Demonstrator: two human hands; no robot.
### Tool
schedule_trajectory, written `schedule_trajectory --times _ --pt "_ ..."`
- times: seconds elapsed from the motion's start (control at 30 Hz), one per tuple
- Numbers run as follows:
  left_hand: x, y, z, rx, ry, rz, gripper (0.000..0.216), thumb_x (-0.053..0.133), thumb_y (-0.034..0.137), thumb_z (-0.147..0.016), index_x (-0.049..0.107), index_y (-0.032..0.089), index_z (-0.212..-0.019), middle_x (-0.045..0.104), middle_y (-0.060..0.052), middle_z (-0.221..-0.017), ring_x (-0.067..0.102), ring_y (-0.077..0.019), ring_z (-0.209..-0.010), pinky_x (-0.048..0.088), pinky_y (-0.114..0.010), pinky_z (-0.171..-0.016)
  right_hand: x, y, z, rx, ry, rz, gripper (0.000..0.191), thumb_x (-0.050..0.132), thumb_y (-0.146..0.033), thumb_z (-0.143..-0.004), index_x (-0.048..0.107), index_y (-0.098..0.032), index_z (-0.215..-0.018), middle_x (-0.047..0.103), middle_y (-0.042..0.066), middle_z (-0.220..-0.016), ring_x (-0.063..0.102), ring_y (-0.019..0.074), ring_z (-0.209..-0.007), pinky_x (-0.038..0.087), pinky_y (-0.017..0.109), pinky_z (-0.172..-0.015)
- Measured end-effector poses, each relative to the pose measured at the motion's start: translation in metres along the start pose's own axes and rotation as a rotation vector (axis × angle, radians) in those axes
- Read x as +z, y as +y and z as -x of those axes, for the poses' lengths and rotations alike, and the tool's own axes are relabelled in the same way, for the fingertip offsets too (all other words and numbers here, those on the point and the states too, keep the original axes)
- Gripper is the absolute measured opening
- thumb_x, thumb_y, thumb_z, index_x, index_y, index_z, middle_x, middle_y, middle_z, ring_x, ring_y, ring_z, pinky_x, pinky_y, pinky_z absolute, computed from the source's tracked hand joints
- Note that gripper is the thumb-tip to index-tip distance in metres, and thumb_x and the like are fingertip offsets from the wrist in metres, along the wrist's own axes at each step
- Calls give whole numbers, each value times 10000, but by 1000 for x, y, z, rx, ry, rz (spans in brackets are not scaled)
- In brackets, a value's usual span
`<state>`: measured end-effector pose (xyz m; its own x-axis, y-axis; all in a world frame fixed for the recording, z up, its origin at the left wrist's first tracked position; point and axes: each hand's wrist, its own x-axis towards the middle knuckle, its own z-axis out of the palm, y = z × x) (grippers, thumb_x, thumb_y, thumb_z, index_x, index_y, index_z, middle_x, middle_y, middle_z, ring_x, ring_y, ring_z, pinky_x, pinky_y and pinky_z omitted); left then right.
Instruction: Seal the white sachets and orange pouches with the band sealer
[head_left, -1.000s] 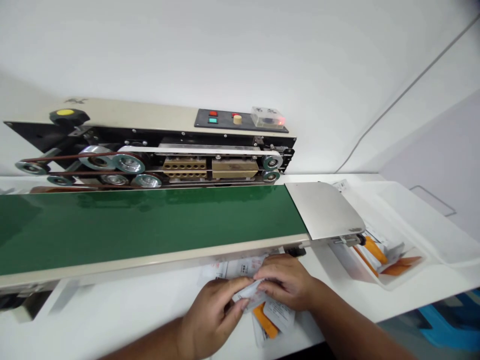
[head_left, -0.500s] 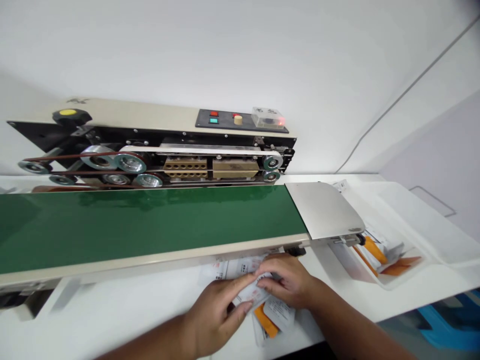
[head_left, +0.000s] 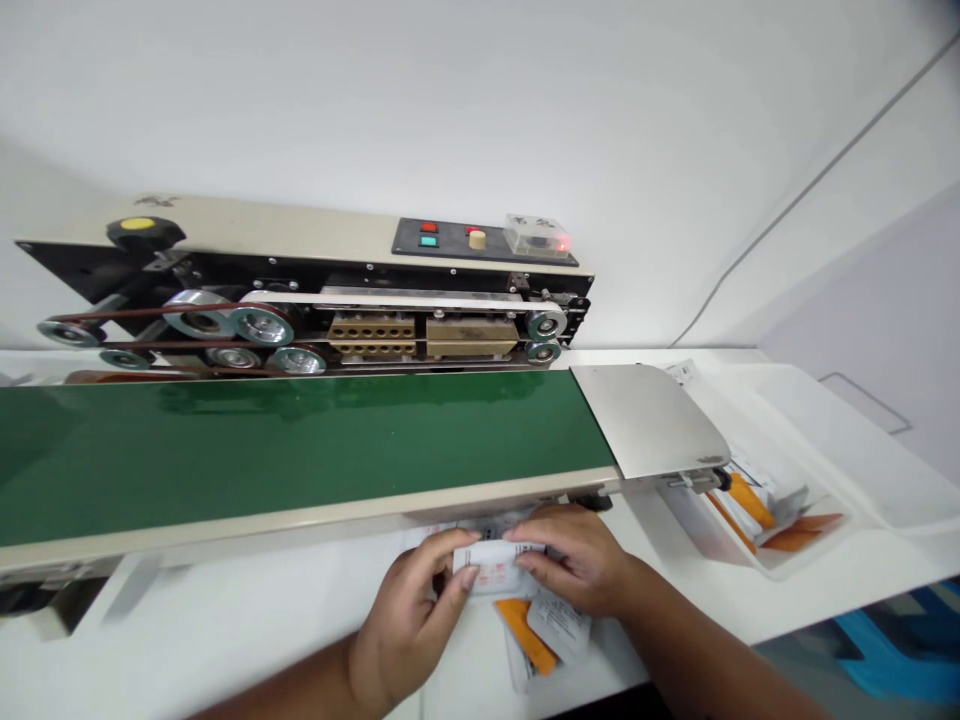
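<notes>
My left hand [head_left: 409,620] and my right hand [head_left: 574,560] together pinch a small white packet [head_left: 496,568] with red print, held just above the white table in front of the conveyor. The left thumb and fingers grip its left edge, the right fingers its right edge. Under the hands lies a loose pile of similar white and orange packets [head_left: 544,635]. Behind them runs the green conveyor belt [head_left: 300,445] of a band sealing machine [head_left: 315,290].
A metal chute plate [head_left: 649,420] ends the belt at the right. Below it stands a white plastic tray [head_left: 832,470] holding several white and orange packets [head_left: 757,505]. The table edge runs close to my forearms. A blue bin [head_left: 900,650] shows at lower right.
Both hands have lifted one packet out of the pile and turned it flat and face-up, moving slightly towards the conveyor. The left hand shifted up and left.
</notes>
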<state>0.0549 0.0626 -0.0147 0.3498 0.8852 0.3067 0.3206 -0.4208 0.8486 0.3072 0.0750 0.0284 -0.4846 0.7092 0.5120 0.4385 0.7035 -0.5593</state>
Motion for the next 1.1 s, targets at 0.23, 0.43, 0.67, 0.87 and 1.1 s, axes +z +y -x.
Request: schedule_trajectory --times 0.23,0.43,0.67,0.87,1.1 --pt "2 7 -9 -117 -156 222 384 596 433 -998 539 245 -1328 715 -83 -1072 675 -235 -945 549 -323 -810 -1 2 -1 -120 98 11 212 555 -248 -1014 641 -217 -1206 742 31 -820 681 151 -701 549 249 -645" --pt "-3 22 -21 -23 -564 629 780 287 774 -967 543 173 -1391 708 -136 -1005 615 -211 -752 526 -332 -690 -1 3 -5 -218 130 -150 216 549 -205 -1001 613 -236 -1205 751 30 -880 716 168 -772 585 316 -754" --pt "7 8 -15 -289 -415 786 592 655 568 -940 519 240 -1414 662 -55 -927 595 -161 -745 501 -286 -677 0 2 -7 -262 114 -183 252 512 -194 -996 621 -271 -1210 767 41 -983 727 201 -882 599 366 -860" --pt "14 10 -23 -421 -420 938 541 824 442 -837 603 193 -1265 611 12 -810 498 -85 -622 394 -199 -555 -7 0 -8 -298 37 -193 276 529 -287 -1029 583 -204 -1286 718 130 -1201 663 246 -1194 569 448 -995" --pt "13 8 -17 -415 -396 841 357 809 442 -849 627 148 -939 703 -52 -890 632 -174 -817 494 -299 -740 -8 -3 -4 -303 34 -117 547 648 -400 -966 477 -165 -1429 614 204 -1331 601 282 -1276 543 446 -1028"
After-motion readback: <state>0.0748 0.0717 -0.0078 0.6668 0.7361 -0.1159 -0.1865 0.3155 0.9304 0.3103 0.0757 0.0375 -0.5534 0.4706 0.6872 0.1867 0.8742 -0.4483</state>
